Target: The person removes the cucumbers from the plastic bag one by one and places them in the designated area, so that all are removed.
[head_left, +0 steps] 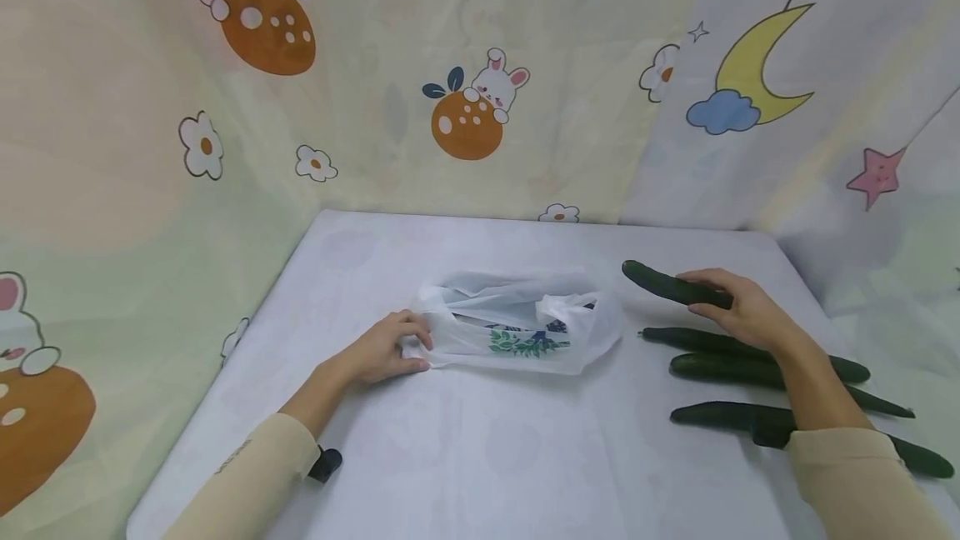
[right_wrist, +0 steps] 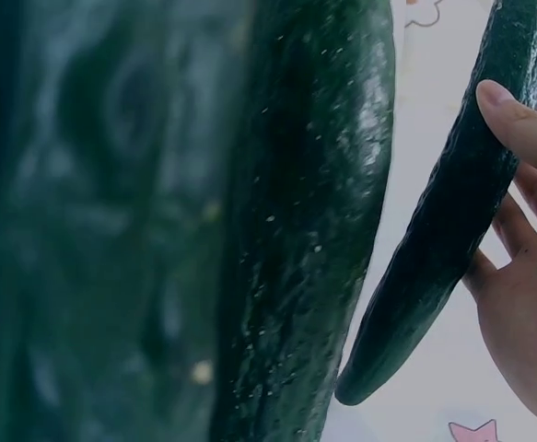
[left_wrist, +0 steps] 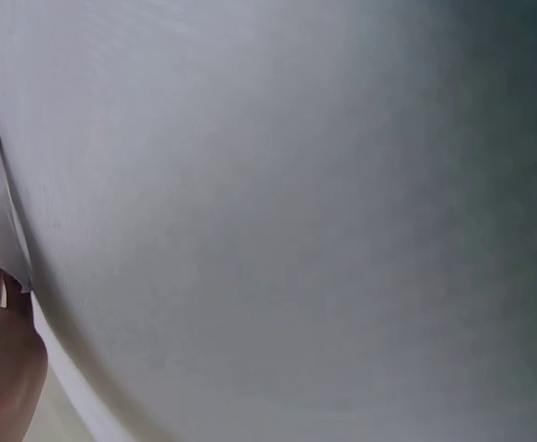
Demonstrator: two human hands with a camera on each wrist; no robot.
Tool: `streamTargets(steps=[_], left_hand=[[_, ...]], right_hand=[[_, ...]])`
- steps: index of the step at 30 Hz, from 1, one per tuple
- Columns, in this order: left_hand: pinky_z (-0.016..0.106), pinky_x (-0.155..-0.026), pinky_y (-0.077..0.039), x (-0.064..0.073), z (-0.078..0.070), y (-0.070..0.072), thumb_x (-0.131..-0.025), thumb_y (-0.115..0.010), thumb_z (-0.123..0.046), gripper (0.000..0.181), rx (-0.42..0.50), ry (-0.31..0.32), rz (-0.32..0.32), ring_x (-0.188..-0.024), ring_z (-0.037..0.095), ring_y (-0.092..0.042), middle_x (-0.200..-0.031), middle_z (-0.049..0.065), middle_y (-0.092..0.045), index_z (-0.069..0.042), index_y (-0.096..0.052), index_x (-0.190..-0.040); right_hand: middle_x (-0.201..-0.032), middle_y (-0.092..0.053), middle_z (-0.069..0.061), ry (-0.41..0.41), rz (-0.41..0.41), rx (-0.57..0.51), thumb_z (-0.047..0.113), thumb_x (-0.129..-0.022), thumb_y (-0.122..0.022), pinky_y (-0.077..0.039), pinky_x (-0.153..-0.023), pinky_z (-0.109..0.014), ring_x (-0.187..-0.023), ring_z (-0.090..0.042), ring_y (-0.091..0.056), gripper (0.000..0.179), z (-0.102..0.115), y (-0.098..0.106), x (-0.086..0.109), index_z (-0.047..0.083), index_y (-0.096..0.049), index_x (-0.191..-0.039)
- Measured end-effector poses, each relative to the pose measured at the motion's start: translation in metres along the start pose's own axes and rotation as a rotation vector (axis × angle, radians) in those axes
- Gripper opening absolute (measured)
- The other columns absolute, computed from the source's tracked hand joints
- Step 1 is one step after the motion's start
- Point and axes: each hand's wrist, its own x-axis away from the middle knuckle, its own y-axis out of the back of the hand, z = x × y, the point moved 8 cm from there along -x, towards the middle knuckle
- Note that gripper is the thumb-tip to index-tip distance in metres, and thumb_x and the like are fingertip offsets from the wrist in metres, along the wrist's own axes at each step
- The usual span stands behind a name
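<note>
A white plastic bag (head_left: 465, 348) with a green and blue leafy print lies on the table, its mouth partly gaping. At its left edge my left hand (head_left: 382, 348) pinches the plastic between thumb and fingers; the left wrist view catches only part of that hand (left_wrist: 1, 368) and a strip of bag (left_wrist: 5, 230). To the right of the bag, my right hand (head_left: 750, 311) grips a dark green cucumber (head_left: 660, 283) near its right end. The right wrist view shows thumb and fingers round this cucumber (right_wrist: 443, 230).
Several more cucumbers lie on the right side, one at the back (head_left: 693, 340), one in the middle (head_left: 727, 369) and others in front (head_left: 720, 415), partly under my right forearm. The white table (head_left: 480, 457) ends against a patterned cloth (head_left: 375, 40) behind.
</note>
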Motion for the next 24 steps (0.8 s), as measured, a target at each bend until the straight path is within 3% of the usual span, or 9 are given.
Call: streamTargets(steps=[7,13,16,19,24], left_hand=[[0.056,-0.108,-0.039,0.000,0.002,0.000,-0.085,-0.085,-0.029,0.018,0.057,-0.005,-0.023,-0.126,0.029,-0.053,-0.126,0.000,-0.061,-0.028,-0.073,-0.097],[0.057,-0.108,-0.038,-0.005,0.001,-0.001,-0.084,-0.085,-0.030,0.018,0.065,0.001,-0.015,-0.127,0.030,-0.052,-0.127,0.000,-0.060,-0.028,-0.073,-0.097],[0.057,-0.109,-0.038,-0.005,0.001,-0.003,-0.085,-0.085,-0.031,0.017,0.048,0.011,-0.004,-0.128,0.031,-0.052,-0.128,0.000,-0.060,-0.028,-0.072,-0.096],[0.057,-0.108,-0.038,-0.002,0.002,-0.004,-0.085,-0.085,-0.031,0.017,0.030,0.014,0.002,-0.127,0.032,-0.052,-0.127,0.000,-0.060,-0.028,-0.072,-0.096],[0.058,-0.108,-0.038,-0.001,0.001,-0.001,-0.085,-0.085,-0.030,0.017,0.020,0.007,-0.006,-0.128,0.032,-0.052,-0.126,0.000,-0.060,-0.029,-0.072,-0.096]], right_hand=[[-0.135,-0.063,-0.011,0.018,0.049,-0.014,0.011,-0.093,-0.076,-0.030,-0.093,-0.008,-0.118,0.014,-0.041,0.048,-0.010,-0.005,0.004,0.016,-0.062,-0.139],[-0.134,-0.065,-0.012,-0.016,0.088,0.003,0.013,-0.094,-0.075,-0.035,-0.096,-0.014,-0.120,-0.006,-0.052,0.045,-0.020,0.000,0.014,0.016,-0.064,-0.138],[-0.133,-0.067,-0.013,-0.023,0.105,-0.001,0.013,-0.095,-0.074,-0.037,-0.095,-0.016,-0.117,-0.003,-0.054,0.043,-0.024,-0.002,0.020,0.016,-0.065,-0.138],[-0.132,-0.068,-0.013,-0.020,0.116,-0.017,0.010,-0.095,-0.073,-0.035,-0.094,-0.010,-0.117,0.002,-0.053,0.043,-0.027,-0.006,0.022,0.014,-0.066,-0.137],[-0.132,-0.068,-0.014,-0.016,0.133,-0.012,0.006,-0.094,-0.072,-0.037,-0.097,-0.014,-0.122,-0.027,-0.060,0.043,-0.030,-0.008,0.023,0.012,-0.066,-0.136]])
